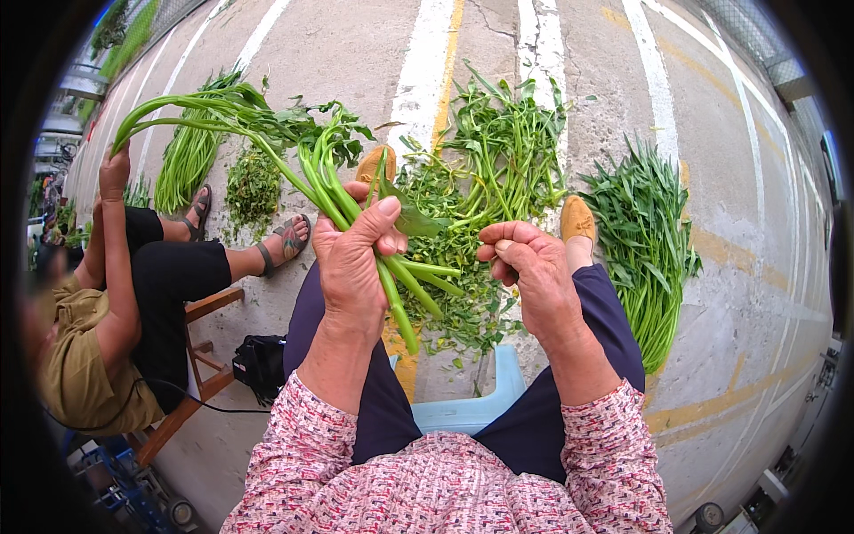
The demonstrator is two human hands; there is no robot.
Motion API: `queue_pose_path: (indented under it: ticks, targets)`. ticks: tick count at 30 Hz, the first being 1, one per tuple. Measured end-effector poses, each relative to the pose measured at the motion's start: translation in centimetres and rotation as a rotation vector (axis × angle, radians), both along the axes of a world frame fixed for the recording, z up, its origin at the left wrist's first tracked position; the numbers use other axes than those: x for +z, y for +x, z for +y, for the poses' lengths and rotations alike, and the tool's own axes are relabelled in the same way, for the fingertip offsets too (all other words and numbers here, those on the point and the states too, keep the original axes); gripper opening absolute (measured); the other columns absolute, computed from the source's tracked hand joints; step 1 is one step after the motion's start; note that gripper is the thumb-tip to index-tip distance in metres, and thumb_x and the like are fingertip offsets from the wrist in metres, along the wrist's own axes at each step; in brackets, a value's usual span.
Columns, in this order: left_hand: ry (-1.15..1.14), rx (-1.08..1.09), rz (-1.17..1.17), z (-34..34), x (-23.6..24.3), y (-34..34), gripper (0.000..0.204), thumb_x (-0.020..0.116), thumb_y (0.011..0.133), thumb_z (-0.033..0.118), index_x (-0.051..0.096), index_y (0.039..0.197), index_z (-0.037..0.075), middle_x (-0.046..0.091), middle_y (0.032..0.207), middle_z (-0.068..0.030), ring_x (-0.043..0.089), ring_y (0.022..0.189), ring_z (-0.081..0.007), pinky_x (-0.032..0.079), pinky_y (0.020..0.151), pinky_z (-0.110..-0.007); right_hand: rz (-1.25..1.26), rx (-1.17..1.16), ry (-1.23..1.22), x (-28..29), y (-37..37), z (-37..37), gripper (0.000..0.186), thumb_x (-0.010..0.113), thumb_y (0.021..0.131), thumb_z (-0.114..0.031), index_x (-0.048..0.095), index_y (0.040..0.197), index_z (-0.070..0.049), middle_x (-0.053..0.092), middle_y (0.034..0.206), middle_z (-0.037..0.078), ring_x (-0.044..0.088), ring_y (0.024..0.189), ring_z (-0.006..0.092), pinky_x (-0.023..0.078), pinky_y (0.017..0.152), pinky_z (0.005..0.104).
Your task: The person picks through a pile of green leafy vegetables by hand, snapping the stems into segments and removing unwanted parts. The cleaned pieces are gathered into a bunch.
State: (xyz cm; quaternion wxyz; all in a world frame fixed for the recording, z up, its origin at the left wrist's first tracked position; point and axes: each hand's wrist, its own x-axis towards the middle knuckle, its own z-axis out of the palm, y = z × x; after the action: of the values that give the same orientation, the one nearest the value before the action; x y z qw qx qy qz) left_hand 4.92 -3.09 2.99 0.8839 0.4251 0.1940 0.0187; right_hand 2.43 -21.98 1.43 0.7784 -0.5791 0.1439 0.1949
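Observation:
My left hand (351, 258) is closed around several thick green water spinach stems (329, 182), held upright above my lap, with their cut ends sticking out below the palm. A broad green leaf (414, 214) hangs from the bunch toward my right hand. Beside it, my right hand (525, 267) has thumb and fingers pinched together; whatever is between them is too small or hidden to make out. Beneath both hands lies a heap of loose leaves and trimmings (445, 303). Farther out, a tangled pile of leafy water spinach stems (507, 142) rests on the ground.
At the right lies a bundle of long-stemmed greens (645, 249). On the left a seated co-worker (98, 338) lifts long green stems (191, 107) that arch toward my bunch. Near them are another bundle (187, 165), a trimmings heap (253, 182) and a black bag (260, 365). A light-blue stool (471, 409) is under me.

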Motion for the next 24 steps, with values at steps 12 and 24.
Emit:
queue_pose_path:
  ticks: [12, 24]
  targets:
    - [-0.109, -0.14, 0.066, -1.4, -0.5, -0.7, 0.035, 0.066, 0.077, -0.008, 0.046, 0.102, 0.005, 0.053, 0.069, -0.0032, 0.05, 0.046, -0.0096, 0.043, 0.045, -0.024, -0.199, 0.225, -0.073, -0.2, 0.1, 1.7, 0.018, 0.053, 0.087, -0.009, 0.065, 0.091, 0.004, 0.062, 0.069, 0.001, 0.052, 0.061, 0.0052, 0.042, 0.057, 0.021]
    - [0.065, -0.005, -0.028, -1.3, -0.2, -0.8, 0.034, 0.067, 0.076, -0.009, 0.047, 0.101, 0.004, 0.053, 0.073, -0.0037, 0.049, 0.048, -0.0085, 0.042, 0.046, -0.023, 0.082, -0.033, 0.032, -0.8, 0.0, 0.4, 0.02, 0.051, 0.081, -0.006, 0.062, 0.093, 0.006, 0.053, 0.059, -0.001, 0.039, 0.048, 0.0048, 0.029, 0.044, 0.0188]
